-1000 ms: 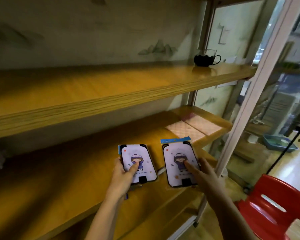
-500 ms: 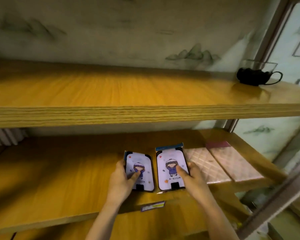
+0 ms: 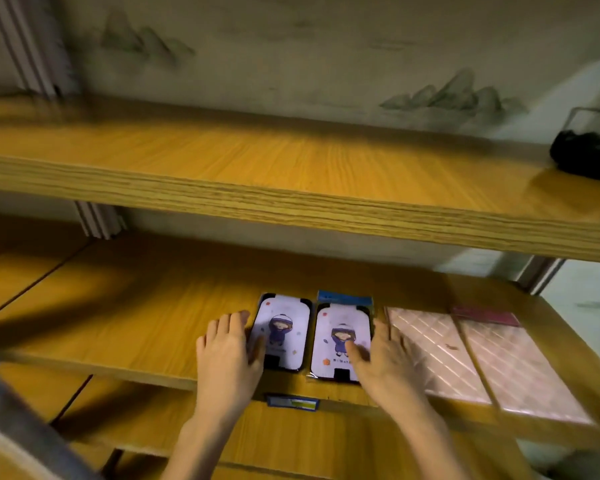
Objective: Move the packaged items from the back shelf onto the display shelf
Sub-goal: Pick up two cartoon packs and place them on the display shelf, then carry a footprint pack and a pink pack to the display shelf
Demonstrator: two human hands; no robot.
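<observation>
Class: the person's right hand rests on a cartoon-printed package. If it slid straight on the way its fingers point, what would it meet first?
Probably nothing soon: the right hand points toward the back of the shelf, and beyond the package the wood looks bare up to the wall. Depth is unclear.

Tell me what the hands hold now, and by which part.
Nothing is lifted. The left hand touches the left package at its left edge; the right hand presses the right package.

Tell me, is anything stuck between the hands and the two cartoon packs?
Nothing visible is. The left hand lies against the left cartoon pack, the right hand on the right cartoon pack. Both packs lie flat on the wooden shelf.
</observation>
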